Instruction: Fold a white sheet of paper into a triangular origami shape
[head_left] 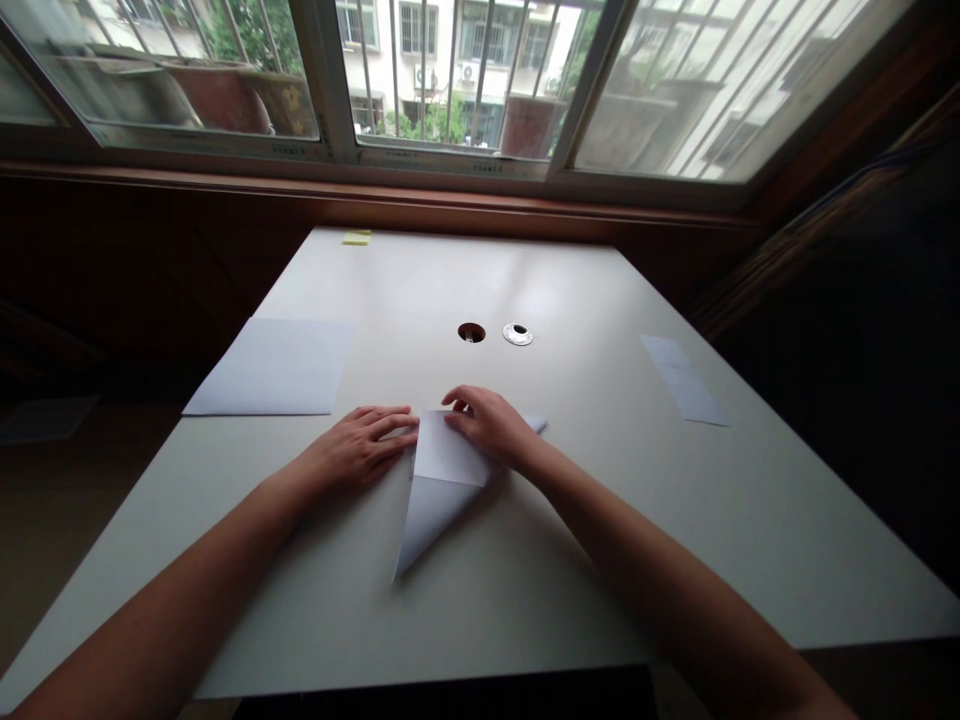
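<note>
A folded sheet of white paper (445,452) lies on the white table in front of me, with a squarish flap on top and a long point aimed toward me. Another pointed corner of it shows past my right wrist. My left hand (367,442) rests flat on the table, its fingers stretched out and the tips at the paper's left edge. Over the far part of the paper, my right hand (484,422) is curled, its thumb on the flap near the far edge and the index finger bent just beyond. The undersides of the right fingers are partly hidden.
A larger white sheet (274,368) lies at the table's left edge, and a small paper strip (684,380) at the right. Further back are a round cable hole (472,333), its ring cover (518,334) and a yellow note (357,238). A window stands behind the table.
</note>
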